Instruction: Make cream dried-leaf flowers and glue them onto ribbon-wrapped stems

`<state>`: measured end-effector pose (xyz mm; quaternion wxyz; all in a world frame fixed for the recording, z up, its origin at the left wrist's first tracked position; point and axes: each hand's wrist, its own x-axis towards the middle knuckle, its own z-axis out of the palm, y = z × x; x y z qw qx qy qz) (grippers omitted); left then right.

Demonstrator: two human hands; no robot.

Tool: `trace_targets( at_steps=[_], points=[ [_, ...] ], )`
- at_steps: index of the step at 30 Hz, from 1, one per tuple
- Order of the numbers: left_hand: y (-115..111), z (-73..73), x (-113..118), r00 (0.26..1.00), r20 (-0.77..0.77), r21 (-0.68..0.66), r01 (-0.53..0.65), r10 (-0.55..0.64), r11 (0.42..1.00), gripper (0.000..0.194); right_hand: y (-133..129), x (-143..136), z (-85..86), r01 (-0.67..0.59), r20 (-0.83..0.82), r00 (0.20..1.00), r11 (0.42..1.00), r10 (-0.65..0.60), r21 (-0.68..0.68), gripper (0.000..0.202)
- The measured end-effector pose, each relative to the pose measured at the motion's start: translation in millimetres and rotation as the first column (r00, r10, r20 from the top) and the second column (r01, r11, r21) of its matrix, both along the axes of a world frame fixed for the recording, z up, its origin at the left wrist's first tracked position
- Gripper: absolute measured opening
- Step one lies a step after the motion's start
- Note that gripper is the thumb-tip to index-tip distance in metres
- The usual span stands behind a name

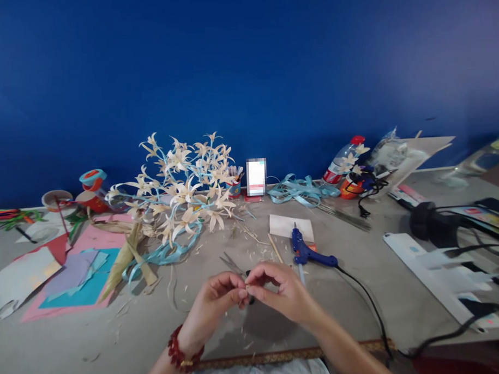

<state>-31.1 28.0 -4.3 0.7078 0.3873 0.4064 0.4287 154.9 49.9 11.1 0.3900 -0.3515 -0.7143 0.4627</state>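
Head view: our left hand (220, 294) and right hand (277, 289) meet above the worktop (156, 335), fingertips pinched together on a tiny pale piece (247, 287), mostly hidden, so we cannot tell its shape. Just beyond them lie the scissors (231, 261), partly covered by our fingers, with a thin stick (275, 248) near. To the right we see the glue gun (311, 254) on its side, its nozzle over a white card (279, 225). Cream flowers (186, 189) spread farther back on the left, a heap of blue ribbon (299, 192) well apart on the right, and pale scraps (118, 336) litter the surface.
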Motion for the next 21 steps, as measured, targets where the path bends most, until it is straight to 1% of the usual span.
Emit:
trace_targets(
  at_steps=[2, 5, 7, 11, 13, 17, 21],
  points=[
    [0, -2.5, 1, 0.998, 0.064, -0.030, 0.012, -0.010, 0.999, 0.016, 1, 0, -1.3, -0.033, -0.036, 0.999, 0.999, 0.032, -0.013, 0.010],
    [1, -4.8, 2, 0.988, 0.151, -0.096, 0.044, -0.029, 0.994, 0.018, 3, 1, -3.9, -0.044, -0.052, 0.998, 0.999, 0.045, 0.030, 0.013],
    [2, -4.7, 2, 0.982, 0.185, -0.129, 0.073, -0.048, 0.989, 0.020, 4, 2, -6.4, -0.056, -0.066, 0.996, 0.998, 0.057, 0.015, 0.013],
    [1, -2.8, 2, 0.976, 0.200, -0.182, 0.119, -0.082, 0.976, 0.022, 4, 2, -11.4, -0.099, -0.105, 0.991, 0.991, 0.088, -0.094, 0.018],
    [0, -2.2, 2, 0.975, 0.205, -0.199, 0.128, -0.086, 0.972, 0.022, 4, 2, -13.1, -0.114, -0.120, 0.988, 0.986, 0.100, -0.119, 0.020],
    [-1, -2.0, 4, 0.974, 0.212, -0.207, 0.126, -0.082, 0.970, 0.023, 3, 1, -14.9, -0.111, -0.120, 0.988, 0.988, 0.098, -0.111, 0.020],
    [-1, -3.3, 7, 0.972, 0.212, -0.189, 0.142, -0.101, 0.972, 0.024, 1, 3, -13.7, -0.092, -0.093, 0.992, 0.994, 0.086, -0.058, 0.018]
  ],
)
